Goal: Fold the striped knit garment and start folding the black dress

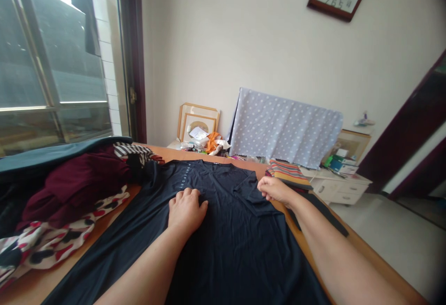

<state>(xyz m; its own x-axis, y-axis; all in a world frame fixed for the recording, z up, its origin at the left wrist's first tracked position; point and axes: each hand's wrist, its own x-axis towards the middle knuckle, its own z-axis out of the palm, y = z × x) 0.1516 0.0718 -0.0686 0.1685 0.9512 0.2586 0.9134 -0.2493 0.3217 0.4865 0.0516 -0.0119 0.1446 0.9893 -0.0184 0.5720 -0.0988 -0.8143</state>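
Observation:
A dark navy T-shirt [223, 244] lies spread flat on a wooden table [114, 214], small white lettering near its far left side. My left hand [186, 210] presses down on the middle of the shirt, fingers curled against the cloth. My right hand [273, 189] is closed in a pinch on the shirt's folded right sleeve, at the table's right edge.
A heap of clothes [66, 189], maroon, striped and red-patterned, fills the table's left side by the window. A striped folded cloth [289, 173] sits at the far right corner. Behind stand a dotted covered board [284, 126], picture frames [197, 121] and a white cabinet [339, 186].

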